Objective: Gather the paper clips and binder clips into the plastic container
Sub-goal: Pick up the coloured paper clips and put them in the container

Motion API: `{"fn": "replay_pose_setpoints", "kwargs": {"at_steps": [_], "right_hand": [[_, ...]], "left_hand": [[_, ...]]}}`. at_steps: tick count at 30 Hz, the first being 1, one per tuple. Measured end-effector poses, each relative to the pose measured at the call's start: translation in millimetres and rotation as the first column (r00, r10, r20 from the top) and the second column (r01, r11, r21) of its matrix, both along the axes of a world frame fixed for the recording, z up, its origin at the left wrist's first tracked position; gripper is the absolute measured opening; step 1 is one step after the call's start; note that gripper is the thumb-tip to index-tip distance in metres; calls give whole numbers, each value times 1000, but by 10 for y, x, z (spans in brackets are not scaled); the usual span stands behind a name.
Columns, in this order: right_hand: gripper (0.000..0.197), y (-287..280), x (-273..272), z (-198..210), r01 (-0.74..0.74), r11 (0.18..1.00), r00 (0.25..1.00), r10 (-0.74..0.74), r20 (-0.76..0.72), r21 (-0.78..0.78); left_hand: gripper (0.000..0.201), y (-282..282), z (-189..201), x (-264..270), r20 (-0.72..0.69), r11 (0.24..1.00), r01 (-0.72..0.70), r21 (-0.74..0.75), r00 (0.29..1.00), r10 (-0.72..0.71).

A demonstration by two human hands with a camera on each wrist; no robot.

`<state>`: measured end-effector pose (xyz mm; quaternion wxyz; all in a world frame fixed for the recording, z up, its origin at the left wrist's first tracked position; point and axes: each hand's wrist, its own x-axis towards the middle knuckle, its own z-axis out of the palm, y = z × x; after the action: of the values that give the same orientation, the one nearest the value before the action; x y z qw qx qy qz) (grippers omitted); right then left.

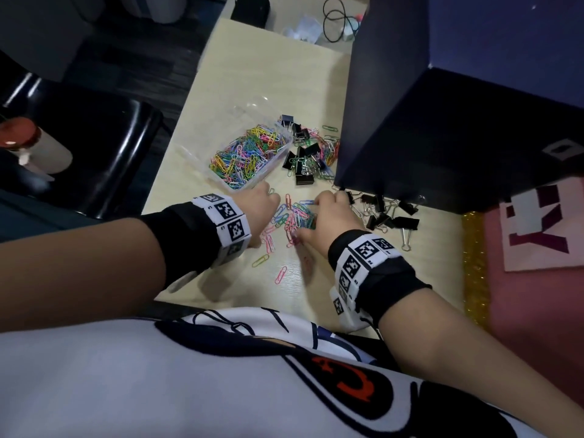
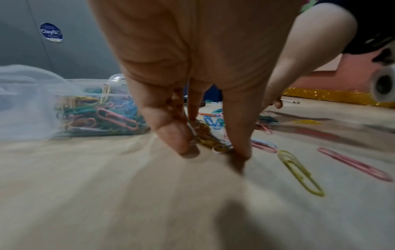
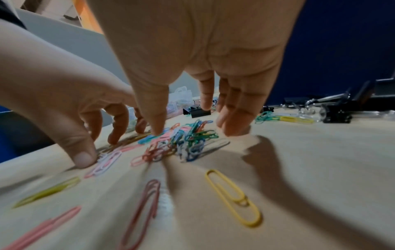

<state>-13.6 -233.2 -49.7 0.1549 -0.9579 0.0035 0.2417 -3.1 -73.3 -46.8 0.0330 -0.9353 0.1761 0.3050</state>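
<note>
A clear plastic container [image 1: 218, 172] holding many coloured paper clips stands left of centre on the table. A loose pile of paper clips [image 1: 295, 216] lies between my hands. My left hand [image 2: 205, 142], just in front of the container [image 2: 32, 108], pinches a small bunch of paper clips [image 2: 210, 140] against the table between thumb and fingers. My right hand [image 3: 194, 133] straddles the pile [image 3: 188, 140], its fingers [image 3: 233, 123] nearly straight and tips down at the table, holding nothing. Black binder clips lie in one heap [image 1: 303, 159] beside the container and another [image 1: 387, 213] right of my right hand.
A dark blue box [image 1: 442, 121] stands at the right, with binder clips against its base. Single paper clips [image 1: 279, 275] lie scattered toward me. A pink board [image 1: 537, 248] with a glittery gold edge borders the table on the right. A black chair [image 1: 104, 153] stands left of the table.
</note>
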Motion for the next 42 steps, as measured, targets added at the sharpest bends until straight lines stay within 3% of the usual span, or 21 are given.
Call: {"fn": "replay_pose_setpoints", "kwargs": {"at_steps": [4,7,10,18,22,27,34,37,39,42], "right_hand": [[85,-5,-11,-14,-117,992,992,115,-49,-43],[56,24,-36,-71,-170,985,985,170,-23,18],[30,34,-49,-116,-175,984,985,175,16,38],[29,-77,44,-139,-92,995,995,90,33,48],[16,-85,142,-57,-15,996,996,7,85,93],[7,93,314,151,69,952,970,-135,204,299],[6,578,491,258,74,865,953,-208,219,497],[26,715,511,256,37,836,973,-155,171,548],[38,699,514,255,-15,851,987,-71,142,525],[35,495,506,248,-59,925,972,-33,234,376]], "left_hand": [[47,-55,-37,87,5,998,58,1,998,-58],[33,-100,-74,110,24,996,82,22,996,-83],[34,-132,-93,106,33,995,84,49,996,-86],[35,-142,-90,92,92,998,62,-4,994,-62],[32,-136,-33,100,138,997,18,-82,990,-7],[32,-25,181,192,253,957,-106,-270,951,176],[31,401,318,325,325,861,-300,-411,834,445],[35,510,281,352,303,833,-355,-424,811,500],[39,530,256,350,294,828,-367,-425,809,509],[35,458,257,286,309,862,-305,-404,842,442]]}}
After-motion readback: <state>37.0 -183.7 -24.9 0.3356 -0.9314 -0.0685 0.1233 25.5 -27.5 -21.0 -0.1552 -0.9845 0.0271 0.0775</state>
